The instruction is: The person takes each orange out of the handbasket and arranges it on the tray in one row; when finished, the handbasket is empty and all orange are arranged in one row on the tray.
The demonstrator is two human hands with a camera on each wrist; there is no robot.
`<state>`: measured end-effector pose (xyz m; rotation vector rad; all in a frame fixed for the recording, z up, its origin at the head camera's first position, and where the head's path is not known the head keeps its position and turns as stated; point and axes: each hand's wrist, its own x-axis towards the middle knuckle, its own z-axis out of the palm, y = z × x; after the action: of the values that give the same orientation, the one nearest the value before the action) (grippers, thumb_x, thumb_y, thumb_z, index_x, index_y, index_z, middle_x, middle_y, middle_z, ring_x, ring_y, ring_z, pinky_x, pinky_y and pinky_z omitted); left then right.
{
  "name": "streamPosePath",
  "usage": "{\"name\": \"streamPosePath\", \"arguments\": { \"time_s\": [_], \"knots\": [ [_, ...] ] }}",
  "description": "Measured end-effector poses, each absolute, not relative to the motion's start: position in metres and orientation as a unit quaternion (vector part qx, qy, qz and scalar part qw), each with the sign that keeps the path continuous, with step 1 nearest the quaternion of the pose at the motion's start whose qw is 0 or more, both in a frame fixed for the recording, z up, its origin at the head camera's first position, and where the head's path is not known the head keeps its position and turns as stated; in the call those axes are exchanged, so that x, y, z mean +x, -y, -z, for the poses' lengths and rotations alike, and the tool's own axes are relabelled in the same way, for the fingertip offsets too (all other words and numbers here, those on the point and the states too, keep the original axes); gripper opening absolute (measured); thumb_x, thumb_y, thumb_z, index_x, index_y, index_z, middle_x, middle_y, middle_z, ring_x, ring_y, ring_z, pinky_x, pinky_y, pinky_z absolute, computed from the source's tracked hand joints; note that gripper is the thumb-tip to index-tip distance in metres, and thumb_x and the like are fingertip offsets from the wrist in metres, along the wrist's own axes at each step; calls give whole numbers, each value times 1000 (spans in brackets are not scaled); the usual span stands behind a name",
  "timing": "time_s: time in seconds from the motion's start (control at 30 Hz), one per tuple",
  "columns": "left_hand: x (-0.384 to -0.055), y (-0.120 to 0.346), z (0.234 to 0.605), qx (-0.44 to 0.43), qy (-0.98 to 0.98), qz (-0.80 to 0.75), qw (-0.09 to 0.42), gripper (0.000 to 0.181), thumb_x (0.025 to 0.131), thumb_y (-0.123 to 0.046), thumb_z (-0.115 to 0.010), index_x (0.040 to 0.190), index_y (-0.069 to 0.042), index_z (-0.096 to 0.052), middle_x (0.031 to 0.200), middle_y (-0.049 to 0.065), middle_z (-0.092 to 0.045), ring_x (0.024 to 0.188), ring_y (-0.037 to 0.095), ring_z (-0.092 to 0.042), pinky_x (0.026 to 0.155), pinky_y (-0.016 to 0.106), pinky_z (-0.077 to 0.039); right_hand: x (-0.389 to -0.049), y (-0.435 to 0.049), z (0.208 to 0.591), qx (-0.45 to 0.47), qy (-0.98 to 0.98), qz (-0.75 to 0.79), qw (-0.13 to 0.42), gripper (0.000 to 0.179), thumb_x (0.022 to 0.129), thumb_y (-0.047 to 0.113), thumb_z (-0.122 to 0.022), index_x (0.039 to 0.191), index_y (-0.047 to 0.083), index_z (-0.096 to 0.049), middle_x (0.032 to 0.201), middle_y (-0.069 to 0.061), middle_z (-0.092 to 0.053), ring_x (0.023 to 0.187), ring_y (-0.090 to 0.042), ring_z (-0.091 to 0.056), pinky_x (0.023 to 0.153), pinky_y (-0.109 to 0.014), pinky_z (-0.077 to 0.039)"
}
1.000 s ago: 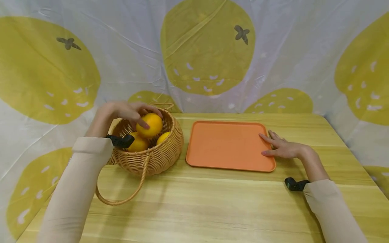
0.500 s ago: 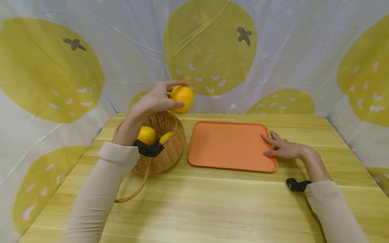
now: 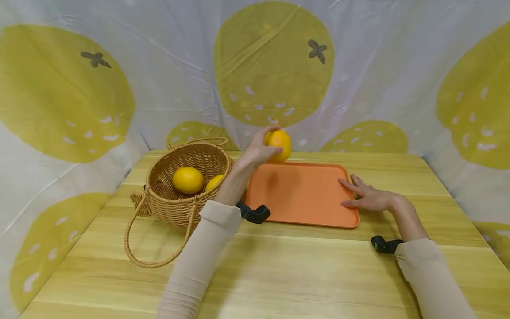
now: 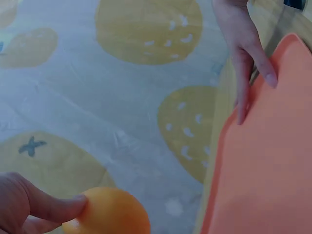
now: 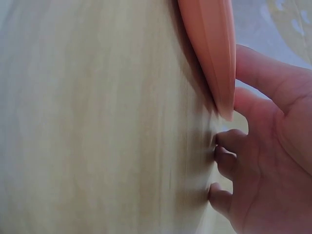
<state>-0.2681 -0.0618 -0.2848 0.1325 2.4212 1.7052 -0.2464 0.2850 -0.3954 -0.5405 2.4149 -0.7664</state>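
Note:
My left hand (image 3: 258,148) holds an orange (image 3: 280,145) between thumb and fingers, above the far left corner of the orange rectangular tray (image 3: 307,195). The same orange (image 4: 114,212) shows at the bottom of the left wrist view, with the thumb against its side. At the tray's right edge, my right hand (image 3: 372,198) rests with spread fingers, thumb and index finger touching the rim. In the right wrist view the other fingers (image 5: 225,163) reach down to the table beside the tray. A wicker basket (image 3: 171,210) on the left contains another orange (image 3: 188,180) and a partly hidden one (image 3: 214,182).
The basket's front handle (image 3: 157,265) hangs down onto the wooden table (image 3: 311,270), and its other handle stands at the back. A cloth with a yellow fruit print (image 3: 275,62) hangs behind the table and along both sides. My left forearm crosses in front of the basket's right side.
My left hand has lifted the orange out of the basket and carried it right, then lower, over the tray. The right hand stays at the tray's edge.

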Motion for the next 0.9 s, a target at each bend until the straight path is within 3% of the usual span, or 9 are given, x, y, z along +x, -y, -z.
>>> {"name": "streamPosePath", "arguments": {
  "time_s": [0.17,0.33,0.47,0.73,0.9],
  "knots": [
    [-281,66,331,23,-790,-602,112,63,98,-1,-64,155,-23,-48,159,17,-39,133,39,-51,105,54,-49,-251,-291,405,-199,-900,281,268,99,100,55,-60,167,9,-3,167,-28,26,151,-56,24,113,-79,11],
    [-282,71,366,7,-807,-584,84,65,97,4,-62,156,-16,-45,161,17,-39,139,37,-45,113,51,-43,-256,-296,416,-200,-903,277,260,105,95,68,-58,168,17,-2,169,-23,27,154,-51,24,116,-76,11],
    [-281,71,379,13,-812,-579,68,66,98,5,-58,159,-15,-40,161,18,-38,142,38,-43,115,53,-41,-252,-294,414,-199,-898,291,263,105,95,66,-59,168,18,-2,168,-23,29,152,-53,27,114,-77,13],
    [-284,67,383,15,-805,-589,70,68,100,3,-52,163,-13,-31,167,17,-31,150,35,-34,123,51,-31,-246,-290,401,-193,-899,286,270,97,102,49,-61,167,7,-2,166,-30,26,151,-55,25,114,-78,12],
    [-283,68,381,-7,-798,-599,58,64,103,0,-48,163,-14,-32,169,16,-27,153,34,-31,126,49,-26,-245,-285,396,-197,-900,283,266,93,103,44,-62,167,7,-6,167,-32,21,152,-55,21,115,-77,11]
  ]
}}
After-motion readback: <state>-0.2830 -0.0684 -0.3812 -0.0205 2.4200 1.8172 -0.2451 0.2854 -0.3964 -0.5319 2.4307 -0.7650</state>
